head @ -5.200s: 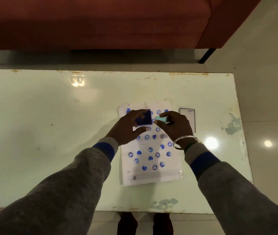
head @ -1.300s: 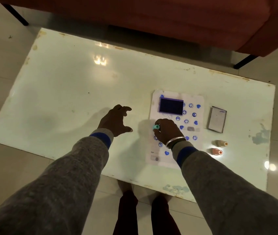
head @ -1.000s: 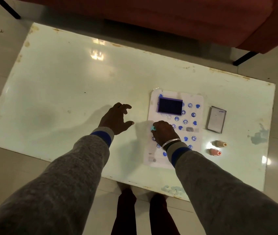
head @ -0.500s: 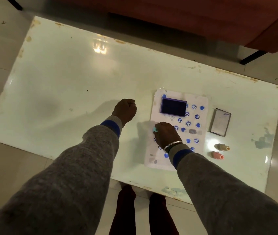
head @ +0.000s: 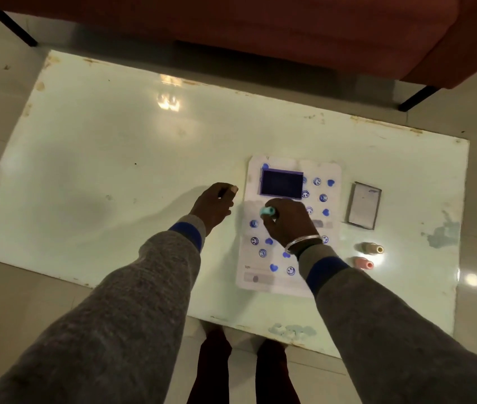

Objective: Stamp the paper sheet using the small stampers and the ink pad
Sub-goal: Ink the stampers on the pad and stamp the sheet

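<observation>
Teal is the colour to watch: the small teal stamper [head: 267, 211] sits pinched in the right hand [head: 289, 225], fingers closed tight around its barrel, low over the paper sheet [head: 330, 258] just below the ink pad [head: 281, 183]. A second ago that hand was working the sheet's left margin; now it has slid a touch up and inward, and a fresh-looking blue mark [head: 254, 223] is uncovered to its left. I read that as one more print landed and the stamper heading for the next gap, or back to the pad for ink. Whether the stamp face is touching paper right now, I can't tell; the knuckles hide it.

Over on the other side, the left hand [head: 214, 204] has changed too. It was splayed open on the table [head: 100, 158]; now it is curled into a loose fist, holding nothing, resting just off the sheet's left edge and not pinning it.

The open pad lies on the sheet's top left corner, with its lid [head: 363, 209] set aside to the right. Two spare stampers, a tan stamper [head: 372, 248] and a pink stamper [head: 362, 263], lie on their sides near the sheet's right edge. Plenty of smileys and hearts are already down, so the job looks well along.
</observation>
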